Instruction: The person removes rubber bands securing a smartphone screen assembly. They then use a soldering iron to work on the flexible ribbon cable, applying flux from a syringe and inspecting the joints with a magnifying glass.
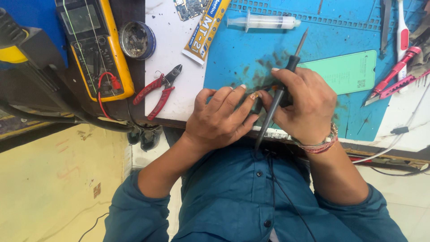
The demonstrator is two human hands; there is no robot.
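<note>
Two hands: right hand (pixel 304 105) round one soldering iron (pixel 281 92), left hand (pixel 221 118) perhaps pinching something.

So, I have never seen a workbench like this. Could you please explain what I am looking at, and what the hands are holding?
The one picture comes from a camera worn on the person's head, looking down at their own two hands. The right hand holds a black soldering iron, its metal tip pointing away over a blue work mat. The left hand rests beside it, fingertips on something small that is hidden. Around them lie a yellow multimeter, red-handled pliers, a clear syringe, a glue tube, a small round tin and a pale green card.
</note>
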